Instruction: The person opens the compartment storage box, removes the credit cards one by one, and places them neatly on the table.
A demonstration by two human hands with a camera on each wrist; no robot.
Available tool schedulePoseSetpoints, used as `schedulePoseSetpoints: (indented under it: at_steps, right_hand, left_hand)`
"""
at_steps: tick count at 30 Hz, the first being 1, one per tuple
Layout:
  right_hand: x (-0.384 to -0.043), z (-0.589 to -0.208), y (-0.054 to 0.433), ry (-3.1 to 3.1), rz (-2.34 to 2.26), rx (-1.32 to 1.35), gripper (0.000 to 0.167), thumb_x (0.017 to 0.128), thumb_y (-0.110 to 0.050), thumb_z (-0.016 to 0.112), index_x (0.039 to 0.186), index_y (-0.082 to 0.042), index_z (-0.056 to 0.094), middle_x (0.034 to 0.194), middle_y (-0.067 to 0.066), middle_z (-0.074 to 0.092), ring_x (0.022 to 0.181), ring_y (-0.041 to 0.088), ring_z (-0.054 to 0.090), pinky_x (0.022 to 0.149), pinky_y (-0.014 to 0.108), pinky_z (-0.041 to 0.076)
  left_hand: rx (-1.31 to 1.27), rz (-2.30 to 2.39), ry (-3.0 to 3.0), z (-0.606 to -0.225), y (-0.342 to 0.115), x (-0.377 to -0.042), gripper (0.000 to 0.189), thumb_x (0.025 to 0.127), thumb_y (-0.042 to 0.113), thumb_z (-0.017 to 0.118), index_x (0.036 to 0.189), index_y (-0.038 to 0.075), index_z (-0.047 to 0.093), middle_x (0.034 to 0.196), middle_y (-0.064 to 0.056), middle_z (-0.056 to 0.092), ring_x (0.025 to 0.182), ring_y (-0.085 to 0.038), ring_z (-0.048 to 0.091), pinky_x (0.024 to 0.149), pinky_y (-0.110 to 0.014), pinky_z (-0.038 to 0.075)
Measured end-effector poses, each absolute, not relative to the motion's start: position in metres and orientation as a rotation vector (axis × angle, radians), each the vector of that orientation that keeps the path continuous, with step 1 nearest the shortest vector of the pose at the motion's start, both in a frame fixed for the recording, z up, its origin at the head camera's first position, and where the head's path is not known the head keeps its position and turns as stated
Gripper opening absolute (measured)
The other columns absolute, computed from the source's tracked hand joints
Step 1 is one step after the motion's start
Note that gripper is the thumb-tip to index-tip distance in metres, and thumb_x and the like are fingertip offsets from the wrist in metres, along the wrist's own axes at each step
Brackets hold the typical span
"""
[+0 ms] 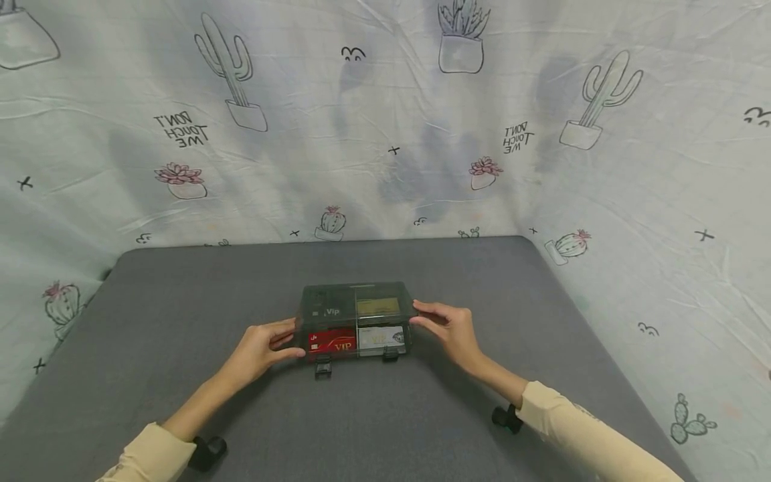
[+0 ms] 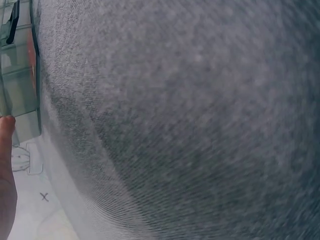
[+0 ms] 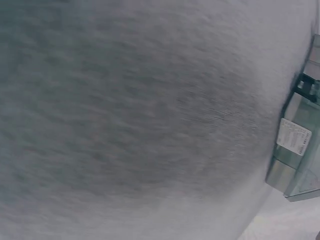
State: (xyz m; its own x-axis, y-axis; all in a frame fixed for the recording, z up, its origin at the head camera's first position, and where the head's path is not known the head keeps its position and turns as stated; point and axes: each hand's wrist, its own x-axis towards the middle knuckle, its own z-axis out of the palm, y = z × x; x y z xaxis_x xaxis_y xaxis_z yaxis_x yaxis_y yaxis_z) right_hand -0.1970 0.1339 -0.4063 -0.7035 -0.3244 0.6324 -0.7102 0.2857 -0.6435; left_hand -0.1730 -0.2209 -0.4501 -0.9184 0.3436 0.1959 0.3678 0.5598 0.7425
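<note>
A smoky see-through plastic card box [image 1: 357,320] is at the middle of the table, held from both ends. My left hand [image 1: 260,349] grips its left end, thumb at the front corner and fingers along the side. At the right end, my right hand [image 1: 453,333] pinches the side between thumb and fingers. Inside show a red VIP card [image 1: 331,342], a white card [image 1: 378,339], a dark Vip card [image 1: 325,309] and a gold card [image 1: 378,306]. Two black latches jut from the front, the left latch [image 1: 323,367] sticking out lower. A white label [image 3: 294,136] shows in the right wrist view.
Grey cloth covers the table [image 1: 482,281]. Behind and beside it hangs a pale curtain [image 1: 385,120] printed with cacti. Black wrist devices sit at the left cuff [image 1: 207,454] and the right cuff [image 1: 508,418].
</note>
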Motion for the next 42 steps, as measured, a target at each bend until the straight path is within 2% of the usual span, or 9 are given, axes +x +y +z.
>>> schedulePoseSetpoints:
  at_steps: [3,7,11,17,22,26,30,36,42]
  right_hand:
    - [-0.202,-0.404,0.131,-2.143,1.321,0.896,0.028,0.072,0.017,0.073,0.100,0.015,0.069,0.093,0.027,0.069,0.076,0.033,0.070,0.073,0.024,0.059]
    - [-0.218,-0.414,0.131,-2.063,1.243,0.907,0.033,0.071,0.018,0.073,0.103,0.012,0.069,0.097,0.024,0.070,0.081,0.033,0.070,0.080,0.019,0.057]
    - [-0.237,-0.424,0.133,-1.924,1.154,1.029,0.039,0.067,0.020,0.074,0.103,0.006,0.070,0.101,0.020,0.070,0.087,0.030,0.069,0.084,0.021,0.056]
    - [-0.251,-0.423,0.135,-1.784,1.063,1.190,0.033,0.071,0.020,0.071,0.099,0.003,0.072,0.103,0.018,0.069,0.089,0.029,0.068,0.084,0.024,0.057]
    - [-0.262,-0.417,0.137,-1.825,1.050,1.176,0.038,0.070,0.023,0.070,0.102,0.003,0.072,0.105,0.018,0.068,0.092,0.029,0.068,0.080,0.021,0.057]
    - [-0.271,-0.412,0.137,-1.890,1.045,1.154,0.030,0.078,0.015,0.068,0.105,0.002,0.072,0.107,0.016,0.068,0.095,0.028,0.067,0.081,0.021,0.056]
    - [-0.283,-0.408,0.133,-1.927,1.058,1.124,0.027,0.081,0.012,0.068,0.106,0.002,0.072,0.106,0.015,0.068,0.095,0.027,0.067,0.084,0.020,0.055]
    - [-0.305,-0.406,0.126,-1.962,1.088,1.072,0.032,0.079,0.010,0.072,0.110,0.005,0.070,0.106,0.016,0.068,0.088,0.027,0.068,0.078,0.024,0.058]
    - [-0.321,-0.408,0.123,-2.054,1.101,1.046,0.049,0.075,0.009,0.075,0.123,0.005,0.063,0.105,0.020,0.065,0.083,0.029,0.069,0.072,0.030,0.061]
  left_hand:
    - [-0.675,-1.321,-2.732,-0.449,-0.221,-0.174,0.055,0.075,0.007,0.079,0.121,-0.016,0.058,0.128,-0.034,0.052,0.109,-0.040,0.060,0.085,-0.032,0.056]
    - [-0.737,-1.333,-2.701,-0.448,-0.221,-0.175,0.057,0.075,0.006,0.079,0.123,-0.016,0.057,0.132,-0.031,0.050,0.112,-0.039,0.057,0.087,-0.031,0.055]
    - [-0.779,-1.307,-2.687,-0.447,-0.220,-0.175,0.058,0.076,0.007,0.079,0.124,-0.015,0.056,0.134,-0.030,0.049,0.111,-0.039,0.058,0.086,-0.031,0.056]
    - [-0.806,-1.290,-2.698,-0.447,-0.220,-0.178,0.056,0.078,0.011,0.078,0.123,-0.014,0.057,0.136,-0.028,0.049,0.111,-0.038,0.059,0.084,-0.030,0.057]
    - [-0.765,-1.324,-2.756,-0.445,-0.221,-0.179,0.058,0.078,0.015,0.078,0.124,-0.013,0.058,0.136,-0.026,0.050,0.112,-0.036,0.059,0.084,-0.029,0.056]
    - [-0.729,-1.344,-2.810,-0.441,-0.222,-0.178,0.059,0.078,0.016,0.079,0.125,-0.011,0.057,0.137,-0.025,0.049,0.112,-0.035,0.059,0.084,-0.029,0.056]
    - [-0.696,-1.364,-2.844,-0.439,-0.224,-0.176,0.059,0.077,0.015,0.079,0.126,-0.010,0.057,0.137,-0.024,0.049,0.113,-0.034,0.058,0.085,-0.029,0.056]
    - [-0.668,-1.363,-2.871,-0.437,-0.225,-0.177,0.060,0.077,0.018,0.080,0.126,-0.010,0.058,0.136,-0.024,0.049,0.111,-0.033,0.060,0.084,-0.029,0.057]
    - [-0.725,-1.350,-2.868,-0.438,-0.225,-0.179,0.060,0.079,0.020,0.079,0.124,-0.012,0.057,0.135,-0.024,0.049,0.110,-0.034,0.060,0.084,-0.032,0.057]
